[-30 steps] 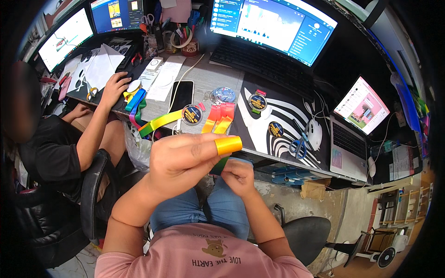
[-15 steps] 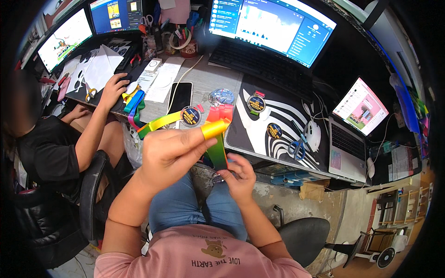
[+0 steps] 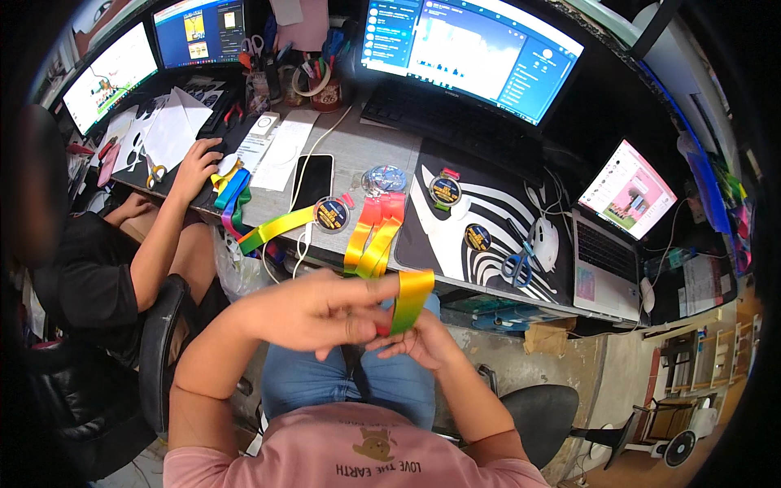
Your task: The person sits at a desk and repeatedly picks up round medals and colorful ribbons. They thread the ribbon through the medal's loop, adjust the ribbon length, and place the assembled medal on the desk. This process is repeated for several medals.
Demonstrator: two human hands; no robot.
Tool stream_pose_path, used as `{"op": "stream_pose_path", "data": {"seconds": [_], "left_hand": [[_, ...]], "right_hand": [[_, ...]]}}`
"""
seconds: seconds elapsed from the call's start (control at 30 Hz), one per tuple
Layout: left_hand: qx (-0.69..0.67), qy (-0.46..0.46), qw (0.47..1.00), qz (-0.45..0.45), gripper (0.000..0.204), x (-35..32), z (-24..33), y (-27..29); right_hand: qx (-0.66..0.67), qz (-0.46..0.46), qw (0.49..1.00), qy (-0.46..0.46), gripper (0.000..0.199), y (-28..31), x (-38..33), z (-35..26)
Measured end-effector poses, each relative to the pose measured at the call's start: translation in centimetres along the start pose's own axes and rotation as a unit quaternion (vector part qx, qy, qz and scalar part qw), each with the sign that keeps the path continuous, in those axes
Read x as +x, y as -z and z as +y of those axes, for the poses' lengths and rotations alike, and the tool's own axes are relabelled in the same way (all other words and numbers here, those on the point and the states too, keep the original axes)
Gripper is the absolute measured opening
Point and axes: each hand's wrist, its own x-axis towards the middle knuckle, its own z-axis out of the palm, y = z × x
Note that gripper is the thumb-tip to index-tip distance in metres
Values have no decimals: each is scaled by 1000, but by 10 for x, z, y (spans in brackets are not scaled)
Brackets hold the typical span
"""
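Winding ribbon (image 3: 414, 294), seemingly, left hand (image 3: 307, 311) holds its loop, while right hand (image 3: 425, 340) grips unclearly; next turn probably needs even tension.

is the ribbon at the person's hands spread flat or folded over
Folded over: the ribbon bends at the fingertips of the left hand, yellow at the top and green below.

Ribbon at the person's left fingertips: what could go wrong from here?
The yellow-green ribbon meets the left hand only near its fingertips, so it might slip or twist. The red-and-yellow ribbons reach the front edge of the desk, close to that hand, which could snag them.
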Motion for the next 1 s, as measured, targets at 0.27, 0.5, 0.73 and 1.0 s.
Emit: {"op": "stream_pose_path", "data": {"seconds": [0.27,0.5,0.73,1.0], "left_hand": [[-208,47,961,-175,64,-8,-41,-20],[-202,64,973,-90,59,-7,-38,-17],[-222,78,970,58,41,7,-23,-28],[-181,81,975,102,47,22,-43,-21]], "right_hand": [[-746,41,322,582,8,-21,-45,-41],[-751,-101,216,616,12,-68,-57,-74],[-715,-63,440,540,35,-44,-38,-77],[-297,72,893,331,41,-33,-18,-19]]}}
